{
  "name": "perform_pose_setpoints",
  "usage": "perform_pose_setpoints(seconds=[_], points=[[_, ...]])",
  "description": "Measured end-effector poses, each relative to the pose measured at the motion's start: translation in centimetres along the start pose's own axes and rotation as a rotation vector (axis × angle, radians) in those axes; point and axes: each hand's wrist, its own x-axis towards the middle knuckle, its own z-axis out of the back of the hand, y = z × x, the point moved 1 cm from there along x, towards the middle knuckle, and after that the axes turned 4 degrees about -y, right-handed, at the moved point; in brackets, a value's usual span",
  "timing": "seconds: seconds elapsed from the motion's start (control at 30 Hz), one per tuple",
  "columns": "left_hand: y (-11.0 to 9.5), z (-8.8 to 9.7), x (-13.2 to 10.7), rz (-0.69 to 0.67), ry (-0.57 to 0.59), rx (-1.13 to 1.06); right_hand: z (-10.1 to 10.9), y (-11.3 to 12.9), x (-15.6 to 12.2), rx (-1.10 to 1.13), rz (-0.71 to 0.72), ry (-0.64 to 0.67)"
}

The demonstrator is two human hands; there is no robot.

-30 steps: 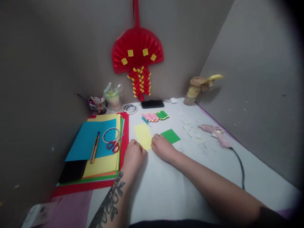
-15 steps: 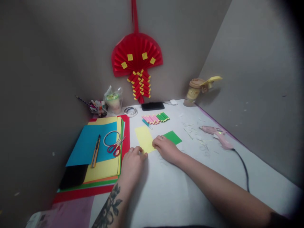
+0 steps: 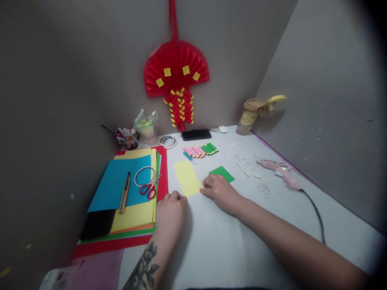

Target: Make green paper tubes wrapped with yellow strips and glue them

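A yellow paper rectangle (image 3: 188, 178) lies on the white-covered table in front of me. My left hand (image 3: 173, 206) is curled at its near left corner, thumb and fingertips together on the paper's edge. At the near right corner, my right hand (image 3: 219, 191) has its fingers bent and pinches the edge; its fingertips are partly hidden. Just beyond my right hand lies a green paper piece (image 3: 223, 174), partly covered by it. Farther back, pink paper rolls (image 3: 194, 152) and green paper rolls (image 3: 209, 149) with yellow ends sit in a row beside a blue pen (image 3: 189, 157).
On the left, stacked coloured paper (image 3: 133, 219) bears a utility knife (image 3: 124, 193), red-handled scissors (image 3: 148, 190), a tape ring (image 3: 145, 177) and a black phone-like slab (image 3: 97, 224). A pink glue gun (image 3: 282, 174) with cord lies right, near paper scraps (image 3: 256, 177). Cups stand at the back.
My right hand has slid slightly right along the paper's near edge, uncovering more yellow paper. My left hand stays at the left corner, its fingers more curled. The view has shifted a little.
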Motion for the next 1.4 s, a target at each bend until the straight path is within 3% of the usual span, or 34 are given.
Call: perform_pose_setpoints(seconds=[0.1,0.33,0.47,0.73,0.87,1.13,1.4], points=[[-0.1,-0.2,-0.1,0.007,-0.017,0.014,0.4,-0.3,-0.5,-0.023,-0.043,0.001],[0.8,-0.8,0.2,0.178,-0.303,-0.262,0.1,-1.2,-0.6,0.151,-0.197,-0.174],[0.7,-0.8,0.3,0.173,-0.354,-0.339,-0.2,-0.6,-0.2,0.209,-0.185,-0.153],[0.0,-1.4,0.8,0.054,-0.309,-0.311,-0.6,0.6,0.0,0.184,-0.113,-0.092],[-0.6,-1.2,0.3,-0.003,-0.202,-0.198,-0.2,1.3,-0.3,0.124,-0.029,-0.025],[-1.3,-1.2,0.3,-0.011,0.009,-0.106,0.1,2.3,-0.2,-0.026,-0.040,0.127],[-1.0,-0.8,-0.1,0.049,0.028,-0.062,0.5,3.3,-0.2,-0.167,-0.116,0.267]])
